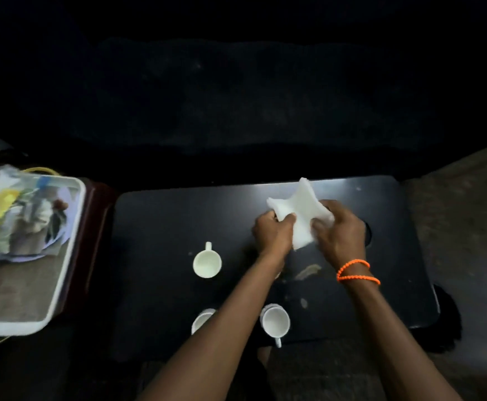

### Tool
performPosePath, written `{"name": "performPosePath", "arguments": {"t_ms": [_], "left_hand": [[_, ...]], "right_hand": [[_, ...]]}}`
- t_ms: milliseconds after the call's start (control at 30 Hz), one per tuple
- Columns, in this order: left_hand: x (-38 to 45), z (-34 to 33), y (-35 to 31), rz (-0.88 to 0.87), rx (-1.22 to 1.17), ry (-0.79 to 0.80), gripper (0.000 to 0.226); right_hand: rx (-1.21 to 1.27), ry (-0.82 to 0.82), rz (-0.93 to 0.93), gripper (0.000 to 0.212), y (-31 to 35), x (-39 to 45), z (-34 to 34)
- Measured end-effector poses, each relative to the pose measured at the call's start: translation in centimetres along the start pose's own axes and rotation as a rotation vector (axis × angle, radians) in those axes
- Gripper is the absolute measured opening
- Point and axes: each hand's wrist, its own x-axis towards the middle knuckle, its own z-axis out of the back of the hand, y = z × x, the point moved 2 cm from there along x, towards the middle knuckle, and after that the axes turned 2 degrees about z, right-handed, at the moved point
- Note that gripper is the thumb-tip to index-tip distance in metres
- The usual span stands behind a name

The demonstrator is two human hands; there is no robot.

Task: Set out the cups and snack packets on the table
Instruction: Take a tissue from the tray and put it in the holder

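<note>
Three white cups stand on the small black table [155, 227]: one cup [207, 263] left of centre with its handle pointing away, one cup [275, 322] near the front edge, and a third cup [202, 319] partly hidden under my left forearm. Over the table's middle, my left hand [274, 233] and my right hand [340, 230] both grip a white stack of paper napkins [301, 215], bent between them. Several snack packets [13, 215] lie heaped at the far end of a white tray [63, 270] to the left.
The tray rests on a dark red stool or stand beside the table. A dark sofa fills the background beyond the table. Pale smudges mark the tabletop near my right wrist [309, 272], which wears an orange bead bracelet. Grey floor lies to the right.
</note>
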Motion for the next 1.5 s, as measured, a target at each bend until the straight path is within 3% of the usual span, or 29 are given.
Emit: {"name": "performPosePath", "arguments": {"t_ms": [200, 400, 567, 667, 733, 833, 900, 1000, 1100, 1167, 1300, 1500], "left_hand": [[-3.4, -10.5, 1.6, 0.006, 0.226, 0.188, 0.024], [-2.4, -14.3, 3.1, 0.071, 0.307, 0.224, 0.024], [0.7, -14.6, 3.2, 0.188, 0.16, 0.179, 0.01], [2.7, -14.5, 2.1, 0.31, -0.058, 0.205, 0.021], [3.5, -14.2, 1.7, 0.344, -0.115, 0.211, 0.021], [4.0, -13.6, 1.9, 0.346, -0.15, 0.17, 0.016], [4.4, -13.2, 2.6, 0.331, -0.176, 0.128, 0.023], [5.0, -12.8, 4.0, 0.29, -0.113, 0.06, 0.031], [5.4, -13.0, 5.1, 0.228, 0.063, 0.05, 0.025], [5.3, -13.3, 5.5, 0.191, 0.128, 0.14, 0.027], [5.3, -14.5, 6.1, 0.182, 0.178, 0.346, 0.048], [3.4, -13.5, 6.9, 0.147, 0.228, 0.38, 0.056]], "right_hand": [[-0.194, -0.09, -0.007, 0.037, -7.0, -1.3, 8.5], [-0.217, 0.129, -0.141, 0.04, -11.6, 0.8, 10.1], [-0.299, 0.286, -0.23, 0.031, -12.3, 4.9, 8.7], [-0.444, 0.405, -0.321, 0.01, -12.4, 8.1, 7.7], [-0.462, 0.444, -0.41, 0.02, -12.5, 9.5, 6.8], [-0.292, 0.433, -0.491, 0.04, -12.9, 9.9, 5.6], [-0.174, 0.35, -0.501, 0.032, -13.3, 8.9, 5.2], [-0.171, 0.011, -0.462, 0.046, -14.3, 6.9, 5.3], [0.011, -0.248, -0.564, 0.063, -15.4, 4.7, 4.9], [0.218, -0.256, -0.682, 0.069, -16.0, 3.8, 4.1], [0.692, -0.094, -0.892, 0.067, -16.1, 2.9, 2.2], [0.871, -0.191, -0.963, 0.077, -15.2, 0.9, 1.3]]}}
